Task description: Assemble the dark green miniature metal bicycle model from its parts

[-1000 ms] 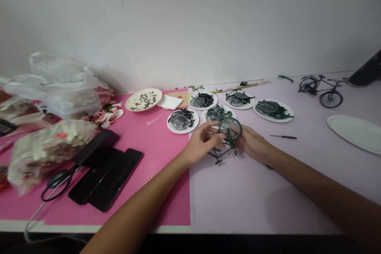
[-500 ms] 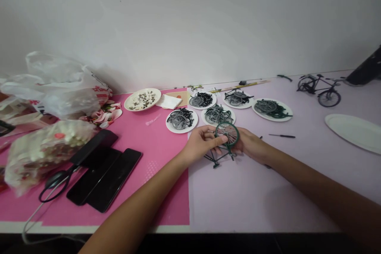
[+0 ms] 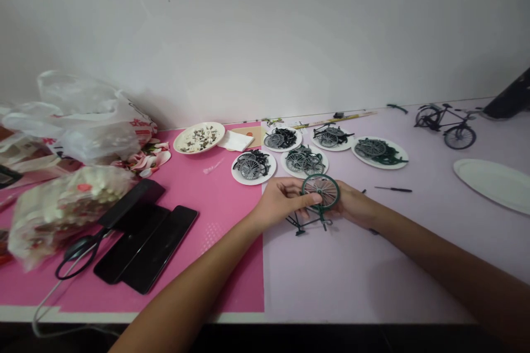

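Between my hands is a green model bicycle frame (image 3: 308, 224), with a green-rimmed spoked wheel (image 3: 328, 177) at its upper end. The thumb of my left hand (image 3: 285, 198) presses at the wheel's hub, and its fingers curl behind. My right hand (image 3: 351, 204) grips from the right; its fingers are partly hidden behind the wheel. Just beyond the hands sits a white plate with grey wheels and green parts (image 3: 304, 161). A small screwdriver (image 3: 399, 190) lies to the right of my right hand.
More plates of bicycle parts (image 3: 253, 168) stand farther back. An assembled model bicycle (image 3: 447, 121) stands back right, near a white oval plate (image 3: 488, 182). At left are a black phone (image 3: 159, 248), plastic bags (image 3: 91, 121) and a dish of small pieces (image 3: 199, 139).
The wheel has shifted slightly right and down and faces me more fully. The frame has tilted a little; both hands keep their hold.
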Available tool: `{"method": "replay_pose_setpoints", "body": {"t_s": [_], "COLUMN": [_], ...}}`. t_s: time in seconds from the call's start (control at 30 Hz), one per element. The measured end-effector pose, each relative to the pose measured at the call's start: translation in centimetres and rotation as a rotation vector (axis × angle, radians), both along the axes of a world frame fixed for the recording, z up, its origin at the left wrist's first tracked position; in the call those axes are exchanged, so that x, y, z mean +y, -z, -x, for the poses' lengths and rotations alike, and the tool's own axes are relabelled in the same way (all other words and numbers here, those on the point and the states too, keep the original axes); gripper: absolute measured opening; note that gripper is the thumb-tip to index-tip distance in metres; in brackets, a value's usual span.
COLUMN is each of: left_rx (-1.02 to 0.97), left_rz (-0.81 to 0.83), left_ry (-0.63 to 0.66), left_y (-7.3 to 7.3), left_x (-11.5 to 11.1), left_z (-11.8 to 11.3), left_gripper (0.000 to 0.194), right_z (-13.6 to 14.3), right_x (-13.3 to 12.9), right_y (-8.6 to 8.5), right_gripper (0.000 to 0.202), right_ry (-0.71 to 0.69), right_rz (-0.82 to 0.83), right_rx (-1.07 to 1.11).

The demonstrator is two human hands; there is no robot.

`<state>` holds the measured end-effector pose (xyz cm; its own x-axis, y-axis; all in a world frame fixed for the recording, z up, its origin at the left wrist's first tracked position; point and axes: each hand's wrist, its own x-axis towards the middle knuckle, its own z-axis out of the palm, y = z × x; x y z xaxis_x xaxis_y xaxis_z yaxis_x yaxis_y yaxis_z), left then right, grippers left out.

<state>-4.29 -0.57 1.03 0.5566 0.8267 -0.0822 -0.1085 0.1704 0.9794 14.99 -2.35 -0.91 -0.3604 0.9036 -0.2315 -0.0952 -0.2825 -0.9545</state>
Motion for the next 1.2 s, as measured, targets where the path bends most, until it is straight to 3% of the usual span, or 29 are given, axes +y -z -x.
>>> {"method": "replay_pose_setpoints", "body": {"t_s": [0.57, 0.83, 1.03, 1.2], "left_rx": [0.068, 0.018, 0.021, 0.025], "left_rz": [0.014, 0.052, 0.061, 0.056], "left_ry": [0.026, 0.022, 0.038, 0.054], "left_y": [0.24, 0.33, 0.3, 0.24], "left_x": [0.0, 0.17, 0.02, -0.05], "left_z": [0.13, 0.25, 0.15, 0.22], "left_gripper": [0.057, 0.06, 0.062, 0.062], "right_z": [-0.27, -0.58, -0.48, -0.54], "right_x": [-0.07, -0.29, -0.3, -0.24], "right_y": [0.32, 0.2, -0.2, 0.22], "right_gripper": [0.038, 0.042, 0.038, 0.047], "right_ry": [0.047, 0.047, 0.017, -0.014], "right_rz": [-0.043, 0.073, 0.048, 0.022], "right_rx": [-0.105, 0.091, 0.099, 0.062]}}
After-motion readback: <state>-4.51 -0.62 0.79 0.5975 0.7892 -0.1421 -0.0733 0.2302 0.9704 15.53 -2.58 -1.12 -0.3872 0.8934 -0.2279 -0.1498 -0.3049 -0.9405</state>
